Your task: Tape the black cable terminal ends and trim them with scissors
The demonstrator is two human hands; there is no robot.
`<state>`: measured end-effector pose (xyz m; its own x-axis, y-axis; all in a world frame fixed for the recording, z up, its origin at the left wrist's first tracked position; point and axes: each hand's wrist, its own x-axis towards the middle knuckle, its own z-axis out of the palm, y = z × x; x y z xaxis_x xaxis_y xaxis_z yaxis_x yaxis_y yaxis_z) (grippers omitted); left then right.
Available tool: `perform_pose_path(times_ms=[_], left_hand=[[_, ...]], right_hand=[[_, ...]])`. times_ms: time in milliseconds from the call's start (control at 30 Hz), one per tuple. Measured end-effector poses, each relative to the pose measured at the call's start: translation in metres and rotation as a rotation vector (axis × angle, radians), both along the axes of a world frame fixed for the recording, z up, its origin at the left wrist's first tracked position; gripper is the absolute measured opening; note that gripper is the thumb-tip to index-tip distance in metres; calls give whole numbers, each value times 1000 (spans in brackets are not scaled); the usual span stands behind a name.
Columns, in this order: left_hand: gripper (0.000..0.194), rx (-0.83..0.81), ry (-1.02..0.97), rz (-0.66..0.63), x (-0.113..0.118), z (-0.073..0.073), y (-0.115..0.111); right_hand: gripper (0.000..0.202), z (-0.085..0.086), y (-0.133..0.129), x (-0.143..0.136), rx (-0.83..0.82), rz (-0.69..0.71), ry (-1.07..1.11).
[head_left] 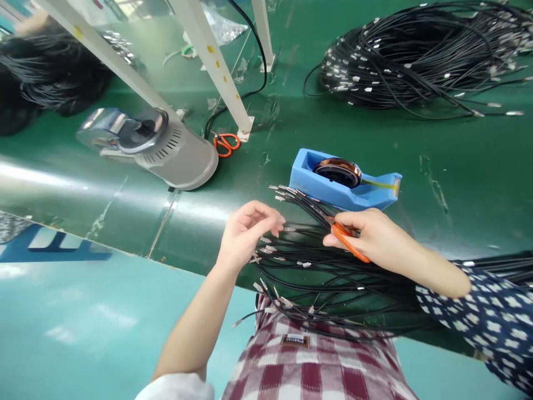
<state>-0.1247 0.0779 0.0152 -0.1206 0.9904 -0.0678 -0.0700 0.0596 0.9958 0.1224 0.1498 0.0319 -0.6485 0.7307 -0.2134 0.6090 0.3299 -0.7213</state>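
Note:
My left hand (250, 230) is closed in a pinch beside the ends of several black cables (333, 258). Whatever lies between its fingertips is too small to make out; a thin cable end sits right at them. In my right hand (366, 236) is a pair of orange-handled scissors (348, 242), gripped by the handles. Their blades point up and left over a bunch of black cables (306, 201) with metal tips. Small pale tags or connectors show on many cable ends along the bench's near edge.
A blue tape dispenser (341, 191) with a brown tape roll stands just beyond the bunch. Farther off lies a large coil of black cables (387, 61). To the left are a grey machine (179, 153), more orange-handled scissors (227, 145) and white metal posts (220, 72).

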Motion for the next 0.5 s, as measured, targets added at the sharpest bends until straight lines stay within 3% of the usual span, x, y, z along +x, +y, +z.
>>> perform_pose_path(times_ms=[167, 500], left_hand=[[7, -114, -298, 87, 12, 12, -14], [17, -183, -449, 157, 21, 15, -22]], right_hand=[[50, 13, 1, -15, 365, 88, -107], [44, 24, -5, -33, 389, 252, -140]])
